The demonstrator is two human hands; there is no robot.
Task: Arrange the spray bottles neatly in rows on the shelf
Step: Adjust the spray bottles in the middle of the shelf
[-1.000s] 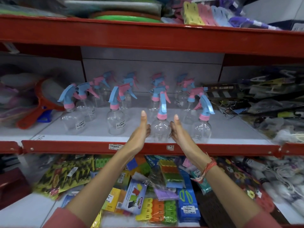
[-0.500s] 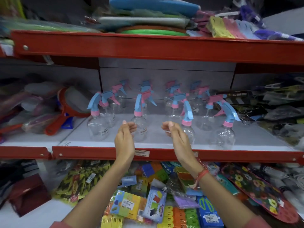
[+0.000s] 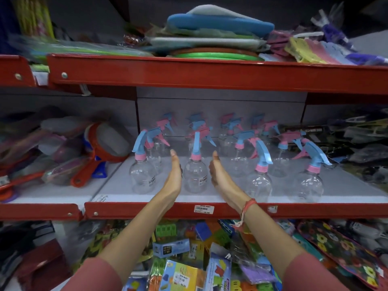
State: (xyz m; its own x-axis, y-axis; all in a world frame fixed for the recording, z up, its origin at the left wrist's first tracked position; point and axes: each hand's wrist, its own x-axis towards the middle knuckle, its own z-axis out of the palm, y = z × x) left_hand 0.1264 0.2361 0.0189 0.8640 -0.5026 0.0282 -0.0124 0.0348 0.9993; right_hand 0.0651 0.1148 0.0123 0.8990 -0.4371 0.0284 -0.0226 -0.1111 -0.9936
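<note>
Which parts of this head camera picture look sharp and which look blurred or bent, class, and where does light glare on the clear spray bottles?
Head view: the hands and the clear plastic spray bottle with blue trigger and pink collar between them are sharp; the red and grey paddle-shaped goods at left are smeared; the red metal shelf edge bows from the wide lens; small white glints sit on the front-right clear bottle.

The spray bottles (image 3: 195, 177) have clear, glossy plastic bodies that catch small highlights, with matt blue and pink plastic trigger heads and paper barcode stickers. The shelf (image 3: 63, 191) surface looks smooth, matt and pale grey; its front rail (image 3: 315, 210) is red painted metal with a slight sheen and bare metal bolts, carrying a paper price label (image 3: 204, 209). On the upper shelf lie soft foam pads (image 3: 220, 23). Below, packets (image 3: 182, 274) are shiny plastic wrap.
</note>
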